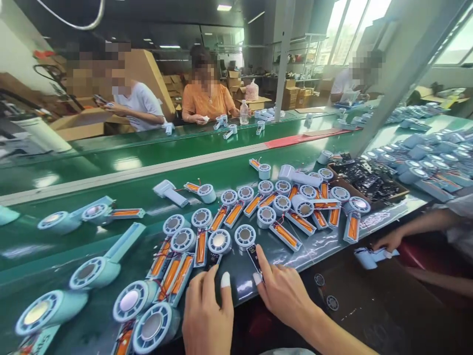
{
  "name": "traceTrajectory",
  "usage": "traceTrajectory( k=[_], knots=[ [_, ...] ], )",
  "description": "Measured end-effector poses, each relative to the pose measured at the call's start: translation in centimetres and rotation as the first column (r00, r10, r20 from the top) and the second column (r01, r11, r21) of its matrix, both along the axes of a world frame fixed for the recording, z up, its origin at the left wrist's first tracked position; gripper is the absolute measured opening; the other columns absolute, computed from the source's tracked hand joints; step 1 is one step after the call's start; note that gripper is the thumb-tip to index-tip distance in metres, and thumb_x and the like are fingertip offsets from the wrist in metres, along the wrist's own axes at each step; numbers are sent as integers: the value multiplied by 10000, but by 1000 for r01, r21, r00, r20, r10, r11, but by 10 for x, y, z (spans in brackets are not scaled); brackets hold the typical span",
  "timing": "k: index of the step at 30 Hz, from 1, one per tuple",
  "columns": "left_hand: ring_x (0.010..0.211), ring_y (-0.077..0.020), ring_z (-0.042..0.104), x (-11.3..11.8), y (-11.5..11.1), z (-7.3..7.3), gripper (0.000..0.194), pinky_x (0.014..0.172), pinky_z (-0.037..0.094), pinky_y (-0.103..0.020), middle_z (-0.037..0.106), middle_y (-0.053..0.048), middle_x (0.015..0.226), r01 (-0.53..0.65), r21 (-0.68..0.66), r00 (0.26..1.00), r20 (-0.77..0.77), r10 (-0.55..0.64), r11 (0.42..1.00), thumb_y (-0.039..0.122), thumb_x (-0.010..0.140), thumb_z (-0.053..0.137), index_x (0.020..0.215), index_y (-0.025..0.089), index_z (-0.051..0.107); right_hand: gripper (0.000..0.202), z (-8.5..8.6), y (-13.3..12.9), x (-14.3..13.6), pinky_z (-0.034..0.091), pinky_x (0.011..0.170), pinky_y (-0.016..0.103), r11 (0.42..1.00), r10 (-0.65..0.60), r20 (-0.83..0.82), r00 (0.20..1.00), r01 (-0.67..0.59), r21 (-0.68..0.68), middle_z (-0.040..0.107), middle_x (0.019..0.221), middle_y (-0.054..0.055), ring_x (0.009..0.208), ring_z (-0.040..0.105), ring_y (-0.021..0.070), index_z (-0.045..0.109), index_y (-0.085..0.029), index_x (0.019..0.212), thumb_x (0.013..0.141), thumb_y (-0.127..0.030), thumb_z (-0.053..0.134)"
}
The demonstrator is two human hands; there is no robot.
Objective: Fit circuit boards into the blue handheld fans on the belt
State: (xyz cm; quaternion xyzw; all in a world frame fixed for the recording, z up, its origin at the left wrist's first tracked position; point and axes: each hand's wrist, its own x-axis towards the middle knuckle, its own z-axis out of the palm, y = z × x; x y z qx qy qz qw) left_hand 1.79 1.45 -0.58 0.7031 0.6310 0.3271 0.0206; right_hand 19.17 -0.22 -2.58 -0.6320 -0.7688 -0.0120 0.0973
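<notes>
My right hand (281, 291) reaches in from the lower right, its index finger and white-tipped thumb closed on the dark handle of a light blue round-headed fan unit (245, 237). To its left, my left hand (209, 310) has its fingertips at the dark handle of a second fan unit (219, 242), with a white covering on one fingertip; whether it grips the handle is hard to tell. Both units lie face up near the table's front edge. Several similar units with orange batteries showing in their handles (201, 246) lie around and beyond them.
A green table (162, 175) carries many more units on both sides. An open box of black parts (369, 180) stands at the right. Beside it, a person's hands (389, 242) hold a blue unit. Three people sit across the table. A slanted post (402, 74) rises at the right.
</notes>
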Motion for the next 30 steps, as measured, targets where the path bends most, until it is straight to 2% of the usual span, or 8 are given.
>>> traceTrajectory(
  k=[2,6,11,14,16,19,23,30],
  knots=[
    [965,-361,662,-8,-4,-5,458,792,556,-484,670,-207,1049,-29,189,979,-193,66,982,378,1004,375,1126,47,669,743,-4,5,3,512,643,363,995,37,11,999,-38,92,715,834,102,713,668,265,312,-46,1533,840,-169,550],
    [961,-349,636,-14,-7,-16,356,787,535,-469,662,-219,1108,-3,267,935,-342,98,964,255,1013,393,1140,34,643,706,-12,15,6,531,776,440,981,85,-74,994,-71,181,666,1075,146,888,626,295,315,-93,1528,850,-132,508],
    [916,-278,654,-8,-7,-25,313,789,541,-402,660,-139,1005,10,263,975,-215,49,965,256,1039,387,1133,96,640,567,-26,17,8,512,892,463,957,121,-251,960,-46,286,609,1239,172,1084,588,305,358,-107,1480,923,-161,446],
    [939,-219,677,0,-10,-35,287,789,554,-309,643,-127,1047,33,256,996,-90,-10,966,265,1040,428,1166,106,631,445,-33,15,11,501,904,464,948,154,-283,947,-61,313,621,1215,155,1084,590,297,456,-134,1382,938,-171,443],
    [975,-213,681,4,-13,-43,273,825,556,-300,647,-126,1076,31,255,999,-41,-21,966,273,1031,465,1185,114,625,372,-36,13,12,499,893,463,942,175,-282,943,-77,326,635,1178,142,1058,597,293,501,-150,1318,951,-180,446],
    [1043,-241,675,7,-19,-52,307,888,553,-337,656,-146,1142,57,263,998,-53,-44,963,321,1002,538,1222,120,614,347,-39,13,14,501,878,459,929,199,-265,944,-95,358,644,1160,142,1046,602,294,523,-147,1295,960,-187,444],
    [1057,-256,680,7,-22,-55,330,896,557,-361,672,-159,1178,89,268,993,-97,-65,959,336,987,554,1243,138,612,355,-41,13,15,505,873,457,909,219,-249,943,-104,404,649,1162,151,1052,602,297,524,-129,1305,966,-207,452],
    [1164,-252,653,-5,-23,-59,434,942,527,-363,673,-184,1282,85,237,992,-110,-60,968,122,959,448,1387,99,520,305,-41,12,16,530,852,436,878,258,-236,937,-126,461,661,1131,147,1027,618,285,567,-135,1257,973,-207,480]
  ],
)
